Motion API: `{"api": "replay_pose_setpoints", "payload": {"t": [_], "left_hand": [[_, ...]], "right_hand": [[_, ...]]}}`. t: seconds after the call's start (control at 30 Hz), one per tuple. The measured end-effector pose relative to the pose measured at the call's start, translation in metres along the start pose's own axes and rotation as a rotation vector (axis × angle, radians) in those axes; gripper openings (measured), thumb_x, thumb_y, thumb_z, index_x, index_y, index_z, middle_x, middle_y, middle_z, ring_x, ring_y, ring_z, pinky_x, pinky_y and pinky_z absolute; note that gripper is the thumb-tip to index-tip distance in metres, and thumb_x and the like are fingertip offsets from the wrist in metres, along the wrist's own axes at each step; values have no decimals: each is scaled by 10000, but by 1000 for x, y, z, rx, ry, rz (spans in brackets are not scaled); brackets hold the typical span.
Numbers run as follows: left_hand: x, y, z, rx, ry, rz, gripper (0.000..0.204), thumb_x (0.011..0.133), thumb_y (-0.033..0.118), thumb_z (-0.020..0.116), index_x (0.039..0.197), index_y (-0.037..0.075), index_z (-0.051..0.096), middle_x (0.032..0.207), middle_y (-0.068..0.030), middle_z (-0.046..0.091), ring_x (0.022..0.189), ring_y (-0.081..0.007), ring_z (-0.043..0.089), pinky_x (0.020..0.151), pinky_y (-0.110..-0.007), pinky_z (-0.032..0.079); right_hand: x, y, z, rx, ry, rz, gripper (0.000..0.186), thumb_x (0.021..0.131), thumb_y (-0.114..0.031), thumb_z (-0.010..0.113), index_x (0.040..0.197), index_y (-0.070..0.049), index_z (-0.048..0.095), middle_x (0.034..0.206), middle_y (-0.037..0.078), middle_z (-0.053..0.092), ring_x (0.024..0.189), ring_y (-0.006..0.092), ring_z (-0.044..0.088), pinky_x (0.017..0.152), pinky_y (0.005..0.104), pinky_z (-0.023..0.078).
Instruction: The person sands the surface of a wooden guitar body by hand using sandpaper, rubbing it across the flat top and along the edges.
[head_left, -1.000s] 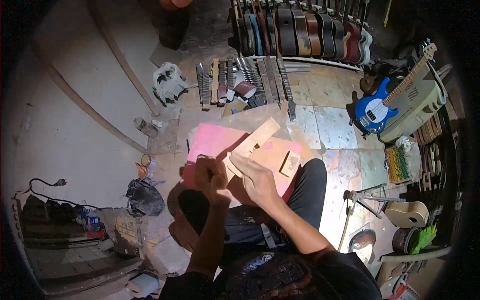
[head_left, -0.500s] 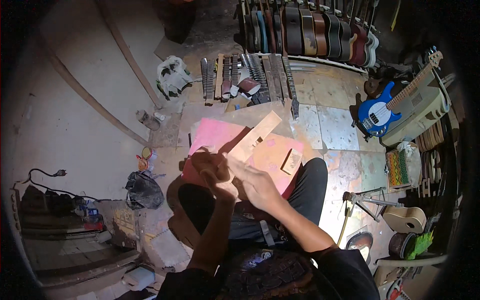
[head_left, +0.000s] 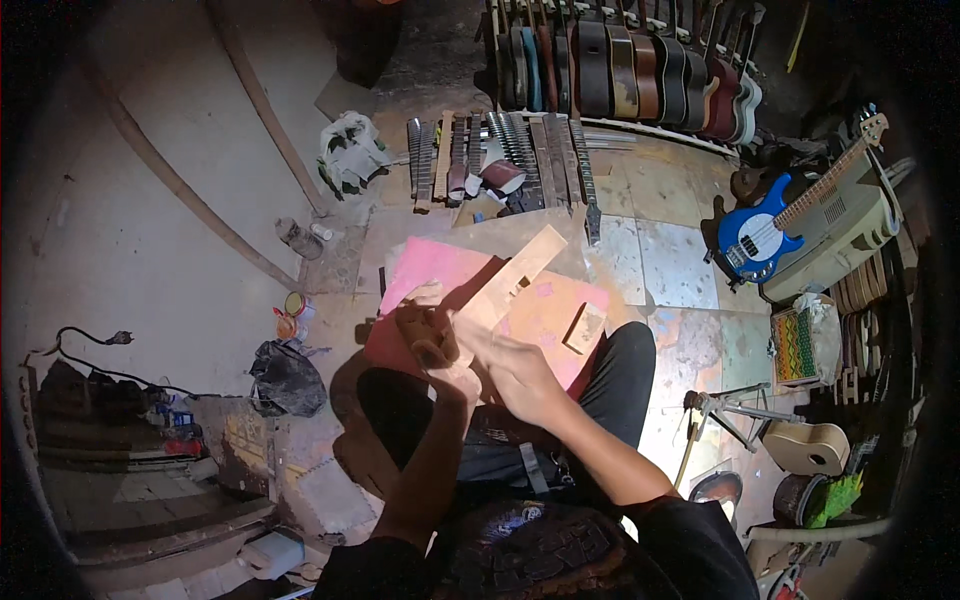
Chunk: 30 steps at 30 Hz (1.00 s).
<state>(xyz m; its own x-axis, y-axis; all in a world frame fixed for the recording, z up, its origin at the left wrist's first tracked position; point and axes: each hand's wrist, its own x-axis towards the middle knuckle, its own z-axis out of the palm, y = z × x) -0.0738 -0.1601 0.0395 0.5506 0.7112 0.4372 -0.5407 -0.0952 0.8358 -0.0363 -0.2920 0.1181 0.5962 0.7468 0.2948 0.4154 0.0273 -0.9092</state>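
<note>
A long pale wooden piece [head_left: 527, 258] with a notched cut-out lies diagonally over a pink board [head_left: 428, 264] on my lap. My left hand [head_left: 437, 349], mostly in shadow, is curled around the piece's lower end. My right hand [head_left: 518, 374] meets that end from the other side, its fingers blurred by motion and partly overlapping the left. Whether anything is under the right fingers I cannot make out. A small wooden block [head_left: 585, 327] rests on the board's right part.
Ahead lie guitar necks [head_left: 550, 165] before a row of guitar bodies [head_left: 620, 80]. A blue bass [head_left: 755, 235] leans at right, above a metal stand [head_left: 730, 410] and an unfinished body [head_left: 805, 447]. At left are cans [head_left: 295, 305], a black bag [head_left: 287, 380] and a cord [head_left: 85, 335].
Since one second ago both hands have shifted slightly on the wood, with the left fingers turning and the right hand blurring. The long piece has moved slightly to the right.
</note>
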Motion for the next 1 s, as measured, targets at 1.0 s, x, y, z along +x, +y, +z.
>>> {"api": "replay_pose_setpoints", "payload": {"t": [1.0], "left_hand": [[3, 2, -8, 126, -103, 86, 566, 989, 459, 529, 1290, -14, 450, 1230, -116, 472, 1151, -235, 511, 1016, -379, 439]], "right_hand": [[1, -27, 6, 255, 21, 28, 536, 908, 64, 498, 1435, -20, 539, 1476, 217, 529, 1351, 353, 541, 1110, 363, 441]]}}
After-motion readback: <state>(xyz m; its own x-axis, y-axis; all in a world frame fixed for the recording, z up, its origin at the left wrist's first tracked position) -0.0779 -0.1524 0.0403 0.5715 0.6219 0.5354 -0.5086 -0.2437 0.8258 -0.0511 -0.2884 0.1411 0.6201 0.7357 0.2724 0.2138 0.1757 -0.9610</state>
